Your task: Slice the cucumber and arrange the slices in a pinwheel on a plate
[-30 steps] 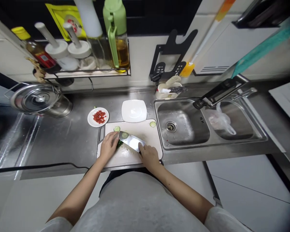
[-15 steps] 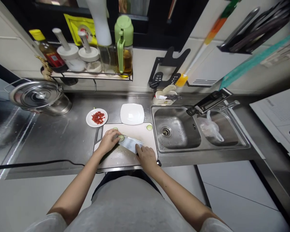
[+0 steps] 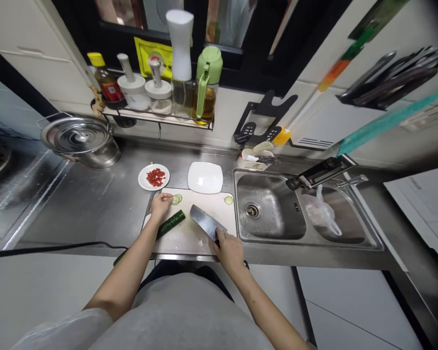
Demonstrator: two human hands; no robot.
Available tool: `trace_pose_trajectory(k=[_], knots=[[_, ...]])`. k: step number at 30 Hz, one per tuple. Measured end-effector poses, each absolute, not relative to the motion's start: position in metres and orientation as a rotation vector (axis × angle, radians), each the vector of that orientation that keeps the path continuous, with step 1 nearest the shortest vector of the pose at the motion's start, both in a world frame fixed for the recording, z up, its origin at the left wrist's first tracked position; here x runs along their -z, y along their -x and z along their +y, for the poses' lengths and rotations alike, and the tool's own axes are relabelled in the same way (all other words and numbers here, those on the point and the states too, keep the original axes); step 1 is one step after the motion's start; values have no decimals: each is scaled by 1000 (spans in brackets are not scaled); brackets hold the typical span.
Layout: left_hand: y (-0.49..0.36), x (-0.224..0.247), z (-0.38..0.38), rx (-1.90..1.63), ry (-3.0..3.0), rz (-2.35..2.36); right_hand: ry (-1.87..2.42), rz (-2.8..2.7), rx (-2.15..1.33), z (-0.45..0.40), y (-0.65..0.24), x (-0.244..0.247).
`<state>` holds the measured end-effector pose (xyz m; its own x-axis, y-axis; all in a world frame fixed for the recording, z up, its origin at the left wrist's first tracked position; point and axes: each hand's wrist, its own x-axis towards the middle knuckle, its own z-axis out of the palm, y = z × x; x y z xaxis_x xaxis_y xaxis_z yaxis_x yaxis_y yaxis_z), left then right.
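Note:
My right hand point(image 3: 229, 250) grips the handle of a kitchen knife with a broad blade point(image 3: 204, 221), which lies low over the cutting board point(image 3: 190, 244), its tip pointing to the far left. My left hand point(image 3: 161, 204) is closed in a pinch at the board's far left, its fingertips at a thin cucumber slice point(image 3: 176, 199) beside other slices. A dark green cucumber point(image 3: 172, 223) lies slantwise on the board between my left forearm and the blade, partly hidden by that forearm. One more pale round slice point(image 3: 228, 200) rests alone at the far right corner.
Behind the board stand a white plate of chopped red pieces point(image 3: 155, 177) and a square white dish point(image 3: 205, 177). At right is a double sink point(image 3: 270, 204) with a plastic bag point(image 3: 323, 214). A lidded steel pot point(image 3: 95, 151) stands back left, near a seasoning rack point(image 3: 156, 116).
My left hand has left the cucumber by the blade and moved to the slices at the far left. The knife has shifted right, away from the cucumber. The view has tilted slightly.

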<state>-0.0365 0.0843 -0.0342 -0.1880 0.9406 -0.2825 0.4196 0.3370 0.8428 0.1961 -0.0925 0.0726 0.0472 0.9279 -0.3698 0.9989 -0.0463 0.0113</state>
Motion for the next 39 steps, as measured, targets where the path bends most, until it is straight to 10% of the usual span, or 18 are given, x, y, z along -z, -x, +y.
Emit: trace_pose_trajectory(k=[39], knots=[[47, 17, -3, -819, -2358, 1499, -2029, 1933, 872, -83, -163, -74]])
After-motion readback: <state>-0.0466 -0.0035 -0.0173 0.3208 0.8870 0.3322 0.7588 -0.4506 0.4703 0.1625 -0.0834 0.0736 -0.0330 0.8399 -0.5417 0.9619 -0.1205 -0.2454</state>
